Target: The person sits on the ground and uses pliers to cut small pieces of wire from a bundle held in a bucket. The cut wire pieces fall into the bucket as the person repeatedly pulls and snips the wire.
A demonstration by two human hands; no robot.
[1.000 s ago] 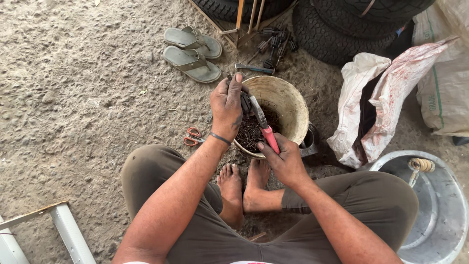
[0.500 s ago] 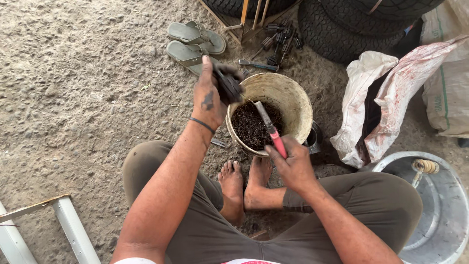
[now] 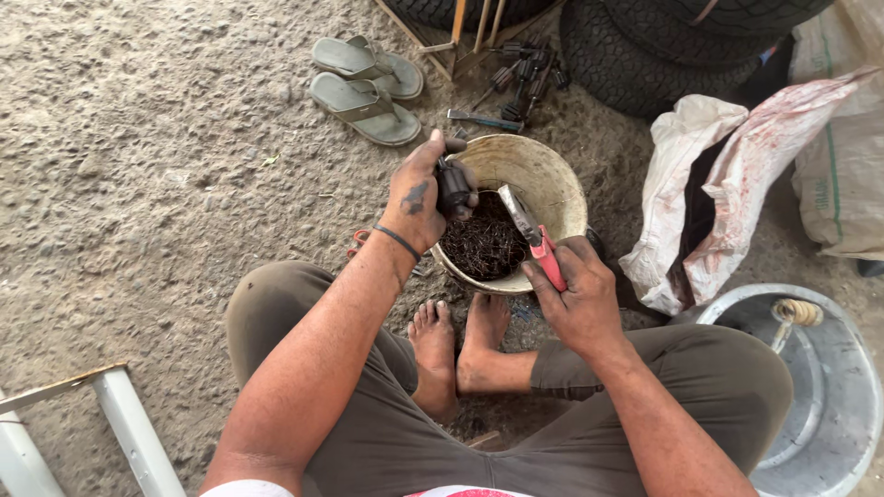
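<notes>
My left hand (image 3: 419,198) grips a dark cylindrical motor part (image 3: 454,187) with wire strands hanging from it, held over the left rim of a dirty round bucket (image 3: 554,180). The bucket holds a heap of dark tangled wire (image 3: 482,247). My right hand (image 3: 575,296) is closed on red-handled pliers (image 3: 532,234) whose metal jaws point up and left into the bucket, close to the part. I sit cross-legged on the ground with my bare feet (image 3: 456,345) just below the bucket.
A pair of grey flip-flops (image 3: 365,85) lies on the gravel at the back. Several tools and dark parts (image 3: 516,78) lie beside tyres (image 3: 645,55). White sacks (image 3: 727,175) stand at right, a metal basin (image 3: 820,396) at lower right, a white frame (image 3: 110,414) at lower left.
My left hand has swung the motor part out to the left and back over the bucket's left rim. The right hand kept the pliers in the bucket, shifting slightly.
</notes>
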